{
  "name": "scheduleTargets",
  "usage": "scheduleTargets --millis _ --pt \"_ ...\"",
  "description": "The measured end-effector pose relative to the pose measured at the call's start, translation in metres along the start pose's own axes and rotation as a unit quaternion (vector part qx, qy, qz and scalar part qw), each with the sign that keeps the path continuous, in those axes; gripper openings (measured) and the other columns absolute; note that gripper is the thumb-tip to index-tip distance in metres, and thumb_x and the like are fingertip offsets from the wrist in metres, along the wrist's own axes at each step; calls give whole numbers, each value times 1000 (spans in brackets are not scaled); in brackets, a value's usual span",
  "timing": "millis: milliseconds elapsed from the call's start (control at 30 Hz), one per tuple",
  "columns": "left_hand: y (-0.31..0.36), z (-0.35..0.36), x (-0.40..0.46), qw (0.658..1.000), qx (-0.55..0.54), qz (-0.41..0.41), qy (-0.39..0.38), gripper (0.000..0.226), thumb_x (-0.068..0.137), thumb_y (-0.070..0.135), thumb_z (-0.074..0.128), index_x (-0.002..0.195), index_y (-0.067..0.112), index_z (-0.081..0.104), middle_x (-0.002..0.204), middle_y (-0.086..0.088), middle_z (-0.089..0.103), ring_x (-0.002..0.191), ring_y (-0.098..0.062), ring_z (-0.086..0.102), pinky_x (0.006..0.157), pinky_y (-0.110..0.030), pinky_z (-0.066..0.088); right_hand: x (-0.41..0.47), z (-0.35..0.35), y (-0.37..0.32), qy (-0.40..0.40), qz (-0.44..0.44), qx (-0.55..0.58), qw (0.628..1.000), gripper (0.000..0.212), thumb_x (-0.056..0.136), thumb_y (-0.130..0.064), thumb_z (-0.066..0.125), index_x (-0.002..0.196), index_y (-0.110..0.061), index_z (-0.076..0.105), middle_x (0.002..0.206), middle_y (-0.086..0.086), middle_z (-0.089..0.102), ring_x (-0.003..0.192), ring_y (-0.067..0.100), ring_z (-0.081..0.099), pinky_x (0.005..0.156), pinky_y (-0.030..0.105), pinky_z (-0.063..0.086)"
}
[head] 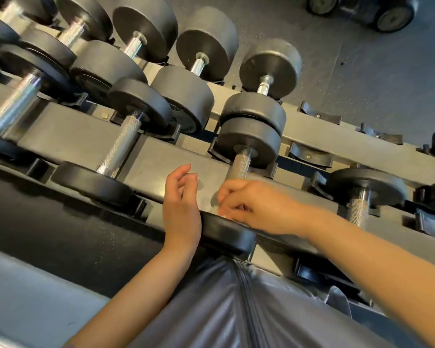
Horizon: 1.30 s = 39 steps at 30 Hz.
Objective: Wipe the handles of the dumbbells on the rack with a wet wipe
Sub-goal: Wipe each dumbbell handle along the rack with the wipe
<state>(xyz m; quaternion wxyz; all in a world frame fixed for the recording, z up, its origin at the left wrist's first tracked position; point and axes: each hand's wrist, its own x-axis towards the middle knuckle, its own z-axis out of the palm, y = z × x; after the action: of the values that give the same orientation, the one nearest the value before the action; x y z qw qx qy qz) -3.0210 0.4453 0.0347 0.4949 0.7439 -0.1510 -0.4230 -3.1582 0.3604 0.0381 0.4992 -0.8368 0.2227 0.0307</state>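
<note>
Mid-task — right hand (251, 204) grips a white wipe (217, 211), seemingly round the near handle (238, 165); left hand (181, 204) hangs released beside it. Other handles on the rack (68, 129) look pending — wiped or not, can't tell.

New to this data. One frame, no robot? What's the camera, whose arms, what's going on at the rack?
No robot here: a person works bare-handed, and the single picture comes from a wide-angle camera on their head, looking down, so the arms enter from the bottom. In front is a dumbbell rack with black-ended dumbbells on tiers. The right hand is curled round a white wipe, only partly visible, at the lower end of one knurled handle. The left hand hovers open beside it, holding nothing. The grey zipped garment at the bottom is the person's own clothing.
</note>
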Motion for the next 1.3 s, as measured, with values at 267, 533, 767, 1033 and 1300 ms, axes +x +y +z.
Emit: scheduleTargets --millis 267,533,767,1033,1300 --pt "1 -4 -9 990 50 122 -58 26 84 32 55 109 27 56 109 7 60 101 1 57 89 -14 43 -28 47 10 196 278 364 867 20 78 -6 74 73 -22 64 70 -8 64 69 9 58 73 29 49" --pt "-12 -12 -13 948 171 241 -121 30 87 38 50 116 31 52 114 12 56 111 -5 54 92 -12 39 -4 45 -3 225 365 575 697 32 83 18 46 77 -13 49 74 9 56 61 15 54 53 21 49" --pt "-11 -11 -11 960 150 203 -120 27 84 47 47 109 40 51 109 11 58 105 -4 55 86 -13 43 -19 45 -15 348 327 498 724 21 79 5 68 77 -16 65 65 -2 67 58 9 63 54 18 52" --pt "-10 -11 -11 965 151 173 -129 24 87 40 49 111 40 49 107 10 58 100 1 55 81 -6 41 9 32 -1 373 114 -128 912 15 88 -17 66 99 -11 73 100 7 59 88 21 57 72 29 47" --pt "-9 -12 -10 962 149 183 -140 20 87 38 49 106 44 50 104 10 60 98 -1 57 80 -10 44 -7 25 7 285 84 12 955 21 86 -16 68 107 -13 72 96 -4 50 75 0 48 73 7 38"
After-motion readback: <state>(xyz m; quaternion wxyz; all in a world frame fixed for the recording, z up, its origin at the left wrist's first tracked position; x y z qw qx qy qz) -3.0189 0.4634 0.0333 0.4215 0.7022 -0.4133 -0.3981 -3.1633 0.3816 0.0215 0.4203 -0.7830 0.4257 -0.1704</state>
